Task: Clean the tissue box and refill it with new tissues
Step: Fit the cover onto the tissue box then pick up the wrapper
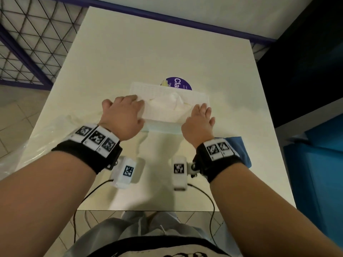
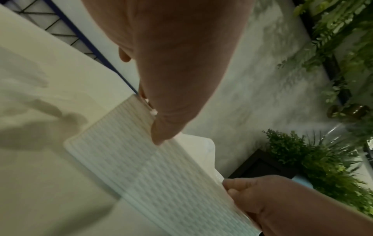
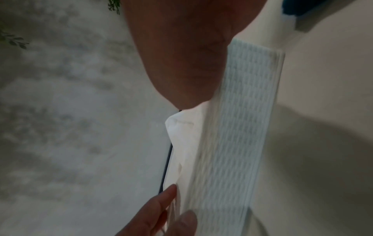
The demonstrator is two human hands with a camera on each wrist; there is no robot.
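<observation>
A white ribbed tissue box [image 1: 161, 112] lies across the middle of the table, with a white tissue [image 1: 176, 98] sticking up from its top. My left hand [image 1: 124, 115] grips the box's left end, fingers over the top and thumb against the near side. My right hand [image 1: 199, 118] grips the right end the same way. In the left wrist view my thumb presses the box's ribbed side [image 2: 161, 175]; the other hand's curled fingers [image 2: 240, 190] hold the far end. In the right wrist view the box's side [image 3: 242, 127] and the tissue [image 3: 181, 143] show.
The white table [image 1: 148, 52] carries a round purple sticker [image 1: 181, 82] just behind the box. A blue cloth [image 1: 239, 147] lies by my right wrist. Clear plastic wrap [image 1: 27, 145] hangs over the left edge. A wire grid fence [image 1: 27, 43] stands at the left.
</observation>
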